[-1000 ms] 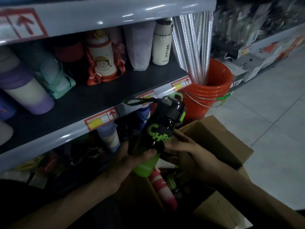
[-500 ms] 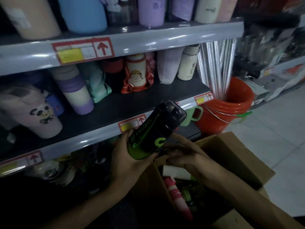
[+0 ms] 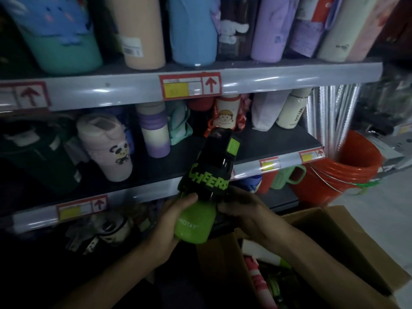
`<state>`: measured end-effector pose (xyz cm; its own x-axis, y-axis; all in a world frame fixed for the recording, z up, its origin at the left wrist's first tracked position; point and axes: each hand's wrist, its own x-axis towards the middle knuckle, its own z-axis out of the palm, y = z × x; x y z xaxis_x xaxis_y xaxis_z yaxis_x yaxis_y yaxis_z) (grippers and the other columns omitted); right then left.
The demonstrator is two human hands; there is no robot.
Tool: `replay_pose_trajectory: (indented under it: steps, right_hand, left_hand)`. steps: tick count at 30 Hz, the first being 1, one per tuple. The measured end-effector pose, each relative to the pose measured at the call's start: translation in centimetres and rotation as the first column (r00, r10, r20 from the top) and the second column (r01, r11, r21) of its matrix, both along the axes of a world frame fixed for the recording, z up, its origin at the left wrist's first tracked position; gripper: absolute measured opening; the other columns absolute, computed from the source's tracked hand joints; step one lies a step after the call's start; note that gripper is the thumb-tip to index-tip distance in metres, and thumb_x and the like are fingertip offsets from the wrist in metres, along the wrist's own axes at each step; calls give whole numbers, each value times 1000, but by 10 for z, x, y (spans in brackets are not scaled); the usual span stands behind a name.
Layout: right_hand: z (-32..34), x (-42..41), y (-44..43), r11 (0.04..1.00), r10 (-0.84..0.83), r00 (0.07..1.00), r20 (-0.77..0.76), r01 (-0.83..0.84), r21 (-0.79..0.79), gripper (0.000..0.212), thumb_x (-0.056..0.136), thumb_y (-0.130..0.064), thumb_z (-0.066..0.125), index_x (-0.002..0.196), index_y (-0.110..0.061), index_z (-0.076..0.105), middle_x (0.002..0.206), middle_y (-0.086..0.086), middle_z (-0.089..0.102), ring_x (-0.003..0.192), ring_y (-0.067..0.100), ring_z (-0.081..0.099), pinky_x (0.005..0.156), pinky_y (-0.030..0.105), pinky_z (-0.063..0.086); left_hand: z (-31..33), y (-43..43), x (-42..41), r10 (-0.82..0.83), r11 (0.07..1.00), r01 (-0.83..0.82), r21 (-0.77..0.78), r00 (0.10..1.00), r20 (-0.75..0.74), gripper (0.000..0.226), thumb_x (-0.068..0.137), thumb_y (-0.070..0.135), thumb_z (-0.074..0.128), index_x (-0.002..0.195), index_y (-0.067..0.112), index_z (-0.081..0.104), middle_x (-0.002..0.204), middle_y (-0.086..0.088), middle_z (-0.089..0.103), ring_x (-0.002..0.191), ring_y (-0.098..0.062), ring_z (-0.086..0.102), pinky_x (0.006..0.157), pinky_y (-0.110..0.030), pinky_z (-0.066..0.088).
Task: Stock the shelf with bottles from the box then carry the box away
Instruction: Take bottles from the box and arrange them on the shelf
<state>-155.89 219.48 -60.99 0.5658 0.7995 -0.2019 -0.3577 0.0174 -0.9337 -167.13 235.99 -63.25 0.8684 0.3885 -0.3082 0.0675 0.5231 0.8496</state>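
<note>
My left hand point(image 3: 168, 225) grips the CHEERS bottle point(image 3: 208, 186) base, right hand point(image 3: 248, 214) clasps its middle. Cardboard box point(image 3: 347, 239) at 5 o'clock.

The black-and-green bottle point(image 3: 207, 181) has a black upper half with green "CHEERS" lettering, a bright green base and a black lid with a green catch. It stands nearly upright, lid tipped slightly right, in front of the middle shelf's point(image 3: 267, 141) grey front edge. The left hand point(image 3: 171, 221) grips its base and the right hand point(image 3: 245, 210) holds its right side. The brown cardboard box point(image 3: 334, 241) sits open below, flaps out, with a pink bottle point(image 3: 256, 279) lying inside (the rest too dark to tell).
</note>
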Motion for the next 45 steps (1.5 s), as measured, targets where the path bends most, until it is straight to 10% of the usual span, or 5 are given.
replay_pose_trajectory:
  steps: [6,13,16,26,45]
  right_hand:
    - [11,-5,31,981,184,982,-43,-181,66,52,80,-23,84,119,3,63,95,23,61,83,34,56,78,42,49]
    - [10,-5,59,989,113,994,11,-114,92,43,79,2,78,120,-11,73,119,16,74,107,30,72,85,34,59]
    - [7,-3,78,997,8,998,70,-13,70,46,78,8,72,122,-6,67,93,9,78,74,19,76,65,28,59]
    - [-1,1,138,963,-249,905,345,192,191,65,71,-9,86,131,-9,62,123,6,74,116,23,70,97,41,56]
    - [4,37,170,990,-120,751,649,137,26,65,77,3,85,135,-5,55,118,6,72,111,13,70,91,26,57]
  left_hand:
    - [11,24,-12,-221,968,230,-103,971,91,78,52,59,88,108,6,77,98,-31,70,76,-41,70,68,-44,57]
    - [9,63,-13,-64,970,83,230,994,-90,25,104,23,51,82,16,59,81,1,72,56,-3,64,51,-12,48]
    - [-2,83,-9,75,837,17,547,987,-145,27,103,41,53,82,26,61,63,10,65,80,-10,62,59,-14,43]
    - [3,97,-12,289,415,-261,871,946,146,46,95,36,68,138,26,56,122,19,52,110,24,44,86,3,34]
    - [-9,97,0,224,577,-230,784,967,119,67,93,25,64,154,25,37,146,10,52,132,-4,50,108,-41,47]
